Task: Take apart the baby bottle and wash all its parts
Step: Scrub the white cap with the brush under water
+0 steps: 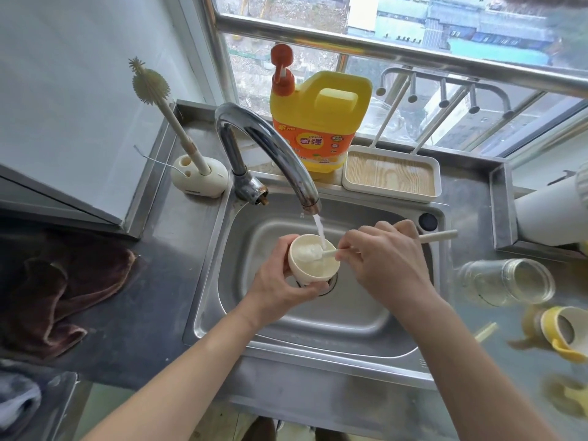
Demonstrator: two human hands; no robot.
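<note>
Bottle cap (318, 270) gripped in left fingers (281, 251), right fingers (353, 240) pinching brush (437, 236); detergent jug (321, 122) reads KEON.

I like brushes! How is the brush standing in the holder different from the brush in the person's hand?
The holder brush leans in its white holder, untouched; the hand brush is gripped by the right hand. The holder brush's spiky head is out in the air; the hand brush's head is inside the cream cup under running water. Both have long cream handles.

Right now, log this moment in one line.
left hand grips cream cup | right hand pinches small brush, head inside cup | tap running into cup | over sink
</note>
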